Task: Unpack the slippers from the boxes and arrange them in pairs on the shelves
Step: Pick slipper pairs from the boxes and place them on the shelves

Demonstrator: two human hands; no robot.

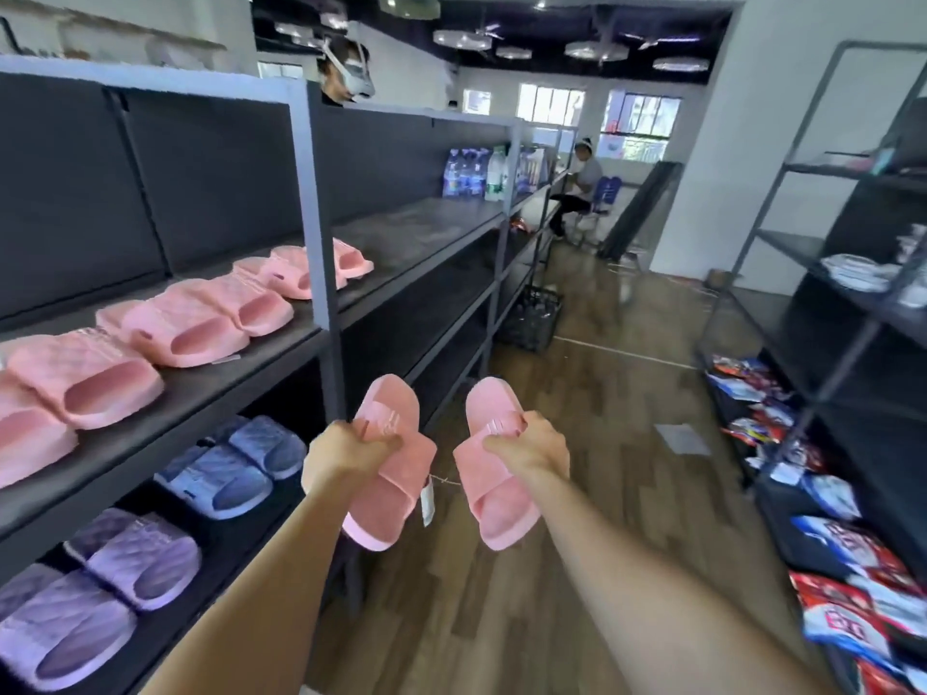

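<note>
Two pink slippers, soft and matte, are gripped by their straps over the floor beside the shelf [210,378]: left slipper [389,459] in the left hand [346,456], right slipper [496,464] in the right hand [531,443]. A white tag [427,501] hangs between them, print unreadable.

Two pink slippers held in air over floor, left slipper [389,461] and right slipper [494,464], joined by thin string with white tag [428,501]. Pink pairs [195,318] line upper shelf [241,366]; purple and blue pairs [145,554] below.

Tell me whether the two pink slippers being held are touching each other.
Apart. The head view shows bare floor between the left slipper and right slipper; only a thin tag string spans the gap.
</note>
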